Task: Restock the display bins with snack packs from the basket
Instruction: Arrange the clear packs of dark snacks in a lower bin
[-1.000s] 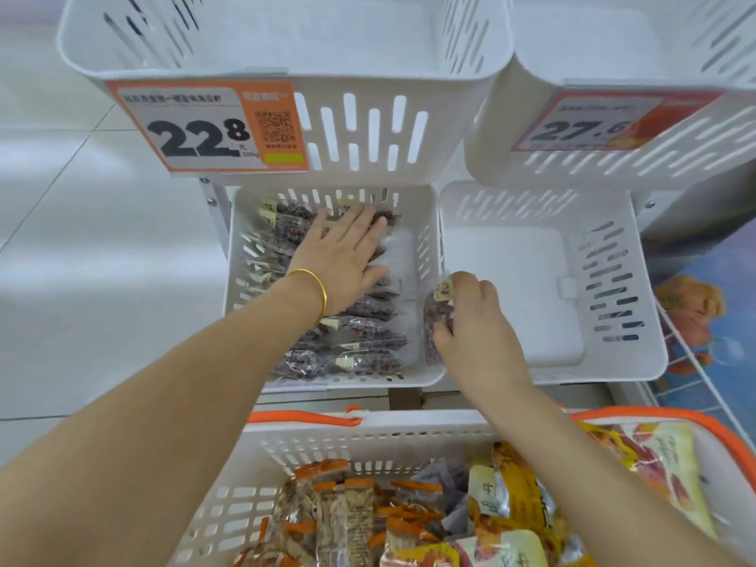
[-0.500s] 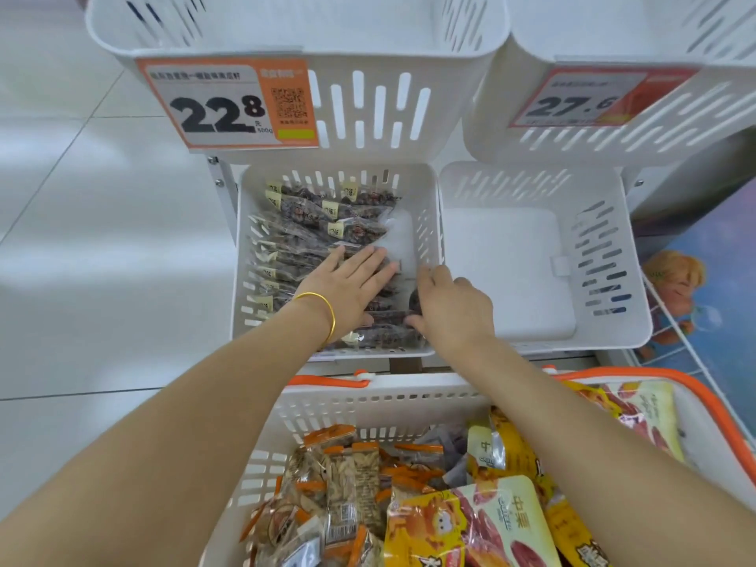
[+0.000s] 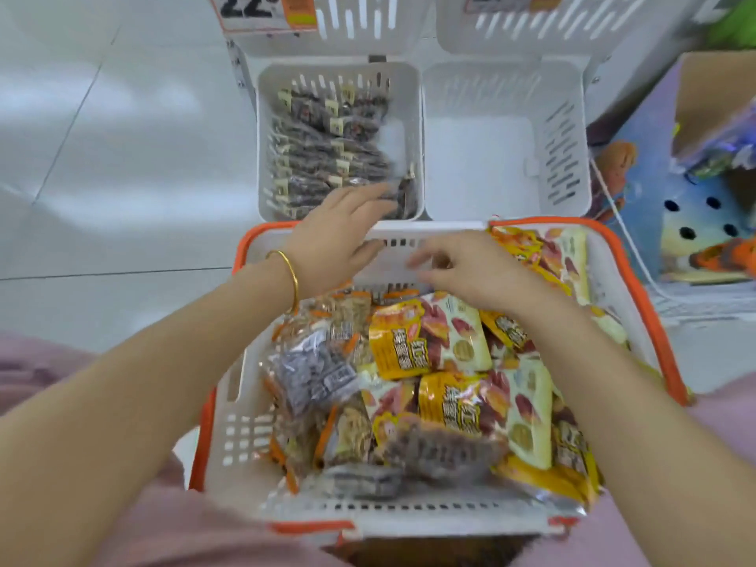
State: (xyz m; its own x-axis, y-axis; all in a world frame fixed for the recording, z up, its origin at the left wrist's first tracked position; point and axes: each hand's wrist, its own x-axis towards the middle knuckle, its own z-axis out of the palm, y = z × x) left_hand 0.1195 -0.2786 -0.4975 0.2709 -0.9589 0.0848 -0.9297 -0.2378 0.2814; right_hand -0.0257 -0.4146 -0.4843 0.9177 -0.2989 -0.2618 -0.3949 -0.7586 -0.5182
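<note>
A white basket (image 3: 233, 403) with an orange rim sits close to me, full of yellow snack packs (image 3: 429, 341) and dark clear packs (image 3: 315, 374). Beyond it, the lower left display bin (image 3: 413, 100) holds rows of dark snack packs (image 3: 323, 157). The lower right bin (image 3: 482, 165) has nothing in it. My left hand (image 3: 335, 235), with a gold bangle, reaches over the basket's far rim, fingers straight and touching the nearest dark packs in the left bin. My right hand (image 3: 470, 268) hovers over the basket's far end, fingers loosely spread, holding nothing.
Two upper white bins carry orange price tags (image 3: 266, 10). White tiled floor (image 3: 102, 157) lies to the left. To the right stand a cardboard box (image 3: 716, 88) and a colourful printed board (image 3: 675, 223) with a white wire rack (image 3: 695, 300) in front of it.
Both hands have drawn back from the left bin toward the basket. My right hand left the bin fully; the view tipped down, showing more of the basket.
</note>
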